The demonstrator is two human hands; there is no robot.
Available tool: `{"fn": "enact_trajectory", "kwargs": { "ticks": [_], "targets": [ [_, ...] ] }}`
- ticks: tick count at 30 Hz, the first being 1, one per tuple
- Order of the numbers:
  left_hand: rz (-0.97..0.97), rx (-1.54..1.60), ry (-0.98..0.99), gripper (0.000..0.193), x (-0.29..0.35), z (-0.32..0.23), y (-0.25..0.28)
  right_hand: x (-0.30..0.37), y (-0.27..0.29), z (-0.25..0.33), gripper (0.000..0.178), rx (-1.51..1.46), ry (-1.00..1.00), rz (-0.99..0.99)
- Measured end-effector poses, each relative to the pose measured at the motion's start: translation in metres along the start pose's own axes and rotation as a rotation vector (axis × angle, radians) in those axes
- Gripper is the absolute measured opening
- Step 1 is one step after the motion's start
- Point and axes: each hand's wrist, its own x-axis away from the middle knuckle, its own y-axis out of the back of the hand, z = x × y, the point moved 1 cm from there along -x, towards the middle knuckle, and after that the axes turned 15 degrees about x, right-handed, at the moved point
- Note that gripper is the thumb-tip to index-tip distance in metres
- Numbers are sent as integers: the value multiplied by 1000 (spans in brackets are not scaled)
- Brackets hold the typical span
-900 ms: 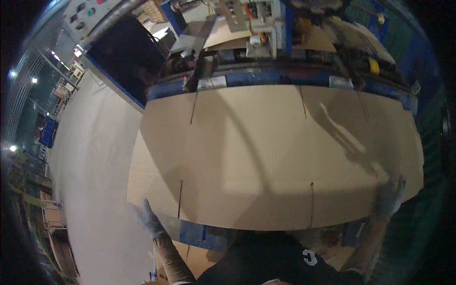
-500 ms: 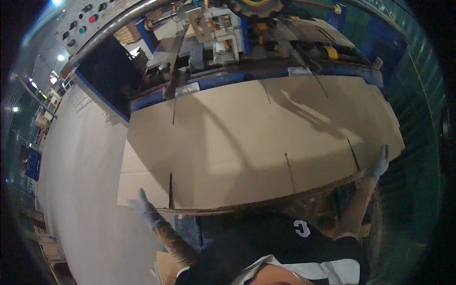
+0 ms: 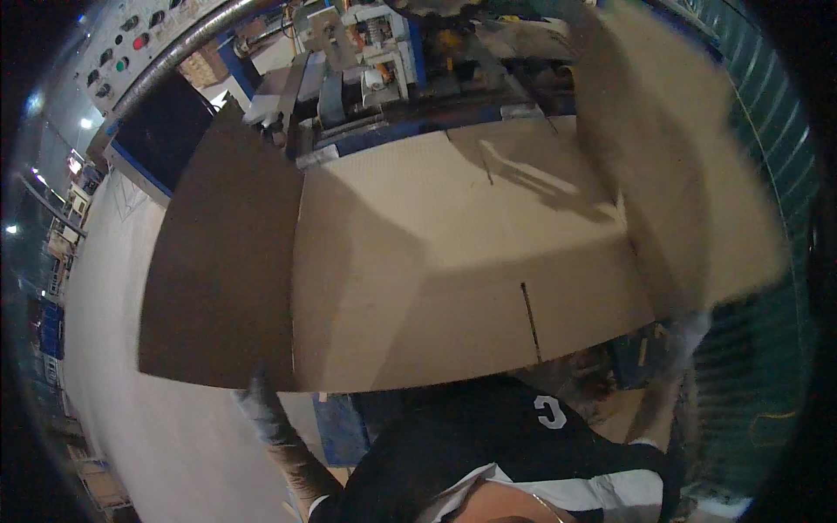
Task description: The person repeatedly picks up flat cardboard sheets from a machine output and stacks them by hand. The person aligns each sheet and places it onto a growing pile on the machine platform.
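A large brown cardboard sheet (image 3: 471, 279) with cut slots lies across the front of the machine, its two end parts standing up along creases. At the near edge of the raised left flap (image 3: 222, 270) is my gloved left hand (image 3: 261, 414). Its thumb shows against the flap and its other fingers are partly hidden by the board. My gloved right hand (image 3: 690, 336) is at the lower edge of the right flap (image 3: 689, 174), which is tilted up and blurred. Motion smears that hand, and the board covers part of its fingers.
Beyond the sheet stands a machine with a blue frame (image 3: 375, 131) and metal fittings. A control panel (image 3: 122, 52) with coloured buttons is at the upper left, by a metal bar (image 3: 187, 48). Green corrugated sheeting (image 3: 767, 375) borders the right; pale floor (image 3: 105, 288) lies to the left.
Both ends of the cardboard sheet have swung up from flat into raised flaps. My left hand has moved slightly down, and my right hand has also shifted down and is now blurred.
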Motion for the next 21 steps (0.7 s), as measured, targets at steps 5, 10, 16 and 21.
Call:
{"fn": "enact_trajectory", "kwargs": {
  "ticks": [5, 10, 16, 21],
  "targets": [
    [732, -856, -364, 48, 28, 24, -64, 56, -49, 5, 35, 194, 770, 399],
    [1085, -1285, -442, 47, 12, 16, -90, 34, -67, 8, 42, 226, 959, 626],
    [1085, -1271, -553, 53, -10, 19, -93, 3, -90, 29, 48, 286, 1064, 726],
    [1144, -1261, -501, 54, -29, 23, -105, -20, -117, 8, 44, 308, 1075, 817]
  ]
}}
